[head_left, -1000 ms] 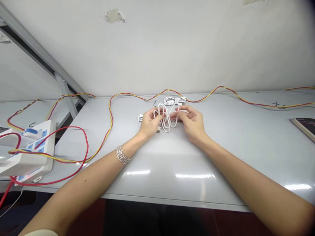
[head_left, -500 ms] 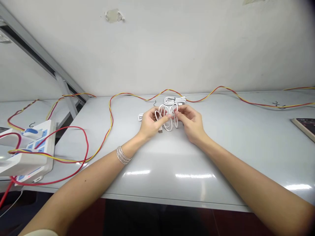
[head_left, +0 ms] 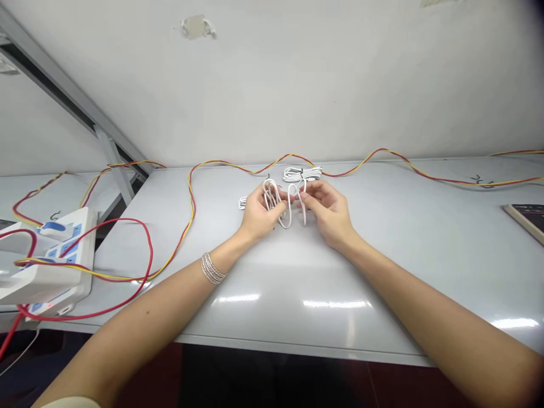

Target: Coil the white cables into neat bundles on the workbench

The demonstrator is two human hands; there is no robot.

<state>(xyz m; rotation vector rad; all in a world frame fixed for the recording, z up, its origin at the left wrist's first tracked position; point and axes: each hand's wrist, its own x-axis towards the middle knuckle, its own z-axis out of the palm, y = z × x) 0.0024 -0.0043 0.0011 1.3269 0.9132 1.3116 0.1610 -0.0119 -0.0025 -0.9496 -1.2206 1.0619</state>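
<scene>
A white USB cable hangs in loose loops between my two hands, above the grey table. My left hand is closed on several of its loops, with the thumb pressed over them. The fingers of my right hand pinch another stretch of the same cable. Just behind the hands lies a coiled white cable bound with a dark tie. Part of another white cable coil shows left of my left hand. The held cable's USB plug is mostly hidden by my left hand.
Twisted red and yellow wires run along the table's back and down its left side. A white power strip with plugs stands at the left. A dark-topped flat object lies at the right edge. Short black ties lie at back right.
The cable loops have been gathered further left into my left hand, and the USB plug has gone mostly out of sight. A longer bend of cable now spans the hands.
</scene>
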